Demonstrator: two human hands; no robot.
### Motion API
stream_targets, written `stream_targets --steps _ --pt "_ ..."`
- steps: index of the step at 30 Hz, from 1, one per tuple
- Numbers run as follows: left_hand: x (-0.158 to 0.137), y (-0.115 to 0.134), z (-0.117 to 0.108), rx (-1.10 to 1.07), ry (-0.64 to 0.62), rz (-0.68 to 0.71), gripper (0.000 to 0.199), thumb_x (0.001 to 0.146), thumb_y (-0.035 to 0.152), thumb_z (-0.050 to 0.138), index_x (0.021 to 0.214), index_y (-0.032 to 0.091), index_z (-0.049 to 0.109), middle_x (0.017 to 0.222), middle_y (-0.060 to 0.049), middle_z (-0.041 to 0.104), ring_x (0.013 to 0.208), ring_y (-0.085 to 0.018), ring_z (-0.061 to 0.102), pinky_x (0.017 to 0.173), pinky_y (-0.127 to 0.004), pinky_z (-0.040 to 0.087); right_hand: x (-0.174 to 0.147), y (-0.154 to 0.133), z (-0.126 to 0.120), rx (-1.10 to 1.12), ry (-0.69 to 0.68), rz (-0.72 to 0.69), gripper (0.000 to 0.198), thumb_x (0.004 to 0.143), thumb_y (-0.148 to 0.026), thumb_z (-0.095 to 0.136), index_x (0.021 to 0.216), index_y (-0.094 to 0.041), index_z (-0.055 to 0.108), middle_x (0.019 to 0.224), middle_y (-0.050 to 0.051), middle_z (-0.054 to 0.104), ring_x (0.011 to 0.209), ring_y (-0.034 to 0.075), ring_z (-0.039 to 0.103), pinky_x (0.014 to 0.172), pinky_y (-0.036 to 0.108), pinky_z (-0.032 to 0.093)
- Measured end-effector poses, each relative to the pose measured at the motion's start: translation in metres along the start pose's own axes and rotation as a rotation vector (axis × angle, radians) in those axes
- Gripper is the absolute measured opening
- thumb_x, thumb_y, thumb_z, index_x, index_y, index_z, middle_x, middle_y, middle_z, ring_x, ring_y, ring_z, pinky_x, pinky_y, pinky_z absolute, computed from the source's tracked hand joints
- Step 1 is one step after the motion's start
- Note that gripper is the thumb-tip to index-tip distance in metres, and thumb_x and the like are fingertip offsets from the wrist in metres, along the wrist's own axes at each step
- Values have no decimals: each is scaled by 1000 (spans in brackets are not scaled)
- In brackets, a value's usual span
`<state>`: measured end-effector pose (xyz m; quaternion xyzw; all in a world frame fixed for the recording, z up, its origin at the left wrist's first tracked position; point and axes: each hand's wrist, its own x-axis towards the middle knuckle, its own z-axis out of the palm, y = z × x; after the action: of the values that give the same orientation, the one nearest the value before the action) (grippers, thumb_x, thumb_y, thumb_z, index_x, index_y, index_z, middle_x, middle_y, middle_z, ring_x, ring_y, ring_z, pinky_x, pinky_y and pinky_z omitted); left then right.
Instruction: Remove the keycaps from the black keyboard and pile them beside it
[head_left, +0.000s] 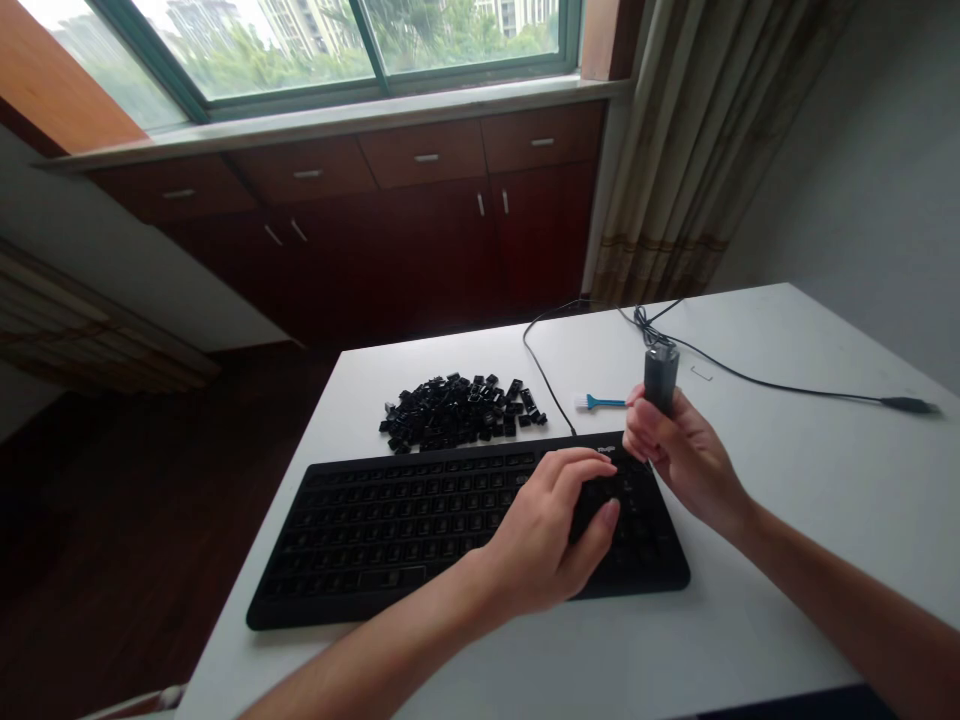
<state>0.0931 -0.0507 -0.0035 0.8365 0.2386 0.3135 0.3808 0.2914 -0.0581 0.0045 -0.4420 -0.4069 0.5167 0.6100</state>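
A black keyboard point(390, 575) lies flat on the white table, most of its keycaps off. My left hand point(551, 525) is over its right part, fingers apart and curved, thumb and fingertips near the number pad; whether they press on it I cannot tell. My right hand point(679, 445) is closed around a short dark grey handle-like tool point(661, 378) held upright above the keyboard's top right corner. The tool's lower end is hidden by the fingers, so its kind is unclear. Behind the keyboard lies a heap of loose black keycaps point(454, 412).
A blue brush point(600, 402) with white bristles lies behind the keyboard, partly covered by my right hand. A black cable point(780, 383) runs across the white table point(847, 480); a thin bent wire point(701, 374) lies near it. Beyond are cabinets point(420, 240) under a window.
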Motion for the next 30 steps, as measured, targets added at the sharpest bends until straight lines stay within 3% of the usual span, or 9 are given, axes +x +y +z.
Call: stream_targets --steps 3,5,13,20,26,30 --pt "-1 1 3 247 -122 89 31 97 26 54 127 17 54 134 -13 59 124 -29 54 105 -48 47 5 -1 1 167 18 90 33 96 -40 63 72 -20 51 62 -5 40 54 10 37 53 25 36" --pt "-1 1 6 352 -169 109 30 99 30 52 126 17 56 137 -12 59 125 -31 53 105 -50 45 6 -1 3 191 29 116 37 95 -39 64 67 -20 48 61 -4 41 53 10 38 52 25 35" --pt "2 2 5 373 -228 115 28 101 33 49 121 17 59 142 -9 59 126 -27 54 107 -46 42 4 2 10 240 110 174 40 95 -42 64 67 -19 47 59 -5 38 51 9 31 47 23 28" --pt "3 0 5 325 -199 101 24 100 32 51 118 18 59 137 -8 62 124 -25 55 106 -44 42 5 4 12 188 112 168 42 96 -47 63 69 -20 45 61 -6 37 53 9 30 49 24 29" --pt "2 1 4 238 -179 84 18 99 28 55 114 20 59 134 -7 63 124 -26 55 108 -46 43 5 13 6 -27 -52 152 45 98 -56 52 71 -21 43 62 -5 39 52 10 35 51 27 31" --pt "2 -1 3 5 14 -44 29 95 25 61 122 21 52 132 -11 57 125 -24 54 107 -42 47 -3 12 5 -317 -141 47 39 101 -54 48 79 -21 50 66 -3 46 58 12 42 56 28 36"
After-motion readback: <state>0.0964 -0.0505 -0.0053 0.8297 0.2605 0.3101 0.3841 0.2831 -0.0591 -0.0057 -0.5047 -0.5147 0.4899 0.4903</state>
